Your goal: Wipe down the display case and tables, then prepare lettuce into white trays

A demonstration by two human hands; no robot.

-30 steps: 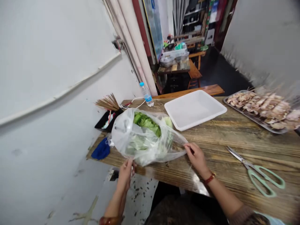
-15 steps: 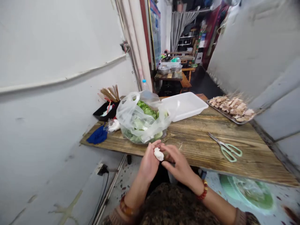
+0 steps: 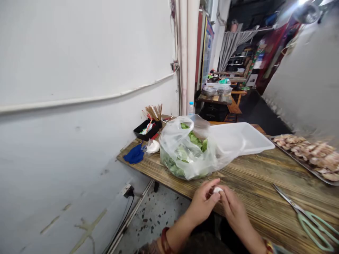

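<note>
Head view: beyond the left hand [image 3: 202, 204], bag [image 3: 182, 153] partly hides white tray [image 3: 251, 137].

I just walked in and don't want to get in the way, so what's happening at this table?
A person's left hand and right hand are together around a small white lump, mostly hidden by the fingers, near the front edge of the wooden table. Just beyond them sits a plastic bag of leafy greens, which neither hand touches. A white tray is partly behind it, and scissors lie to the right.
</note>
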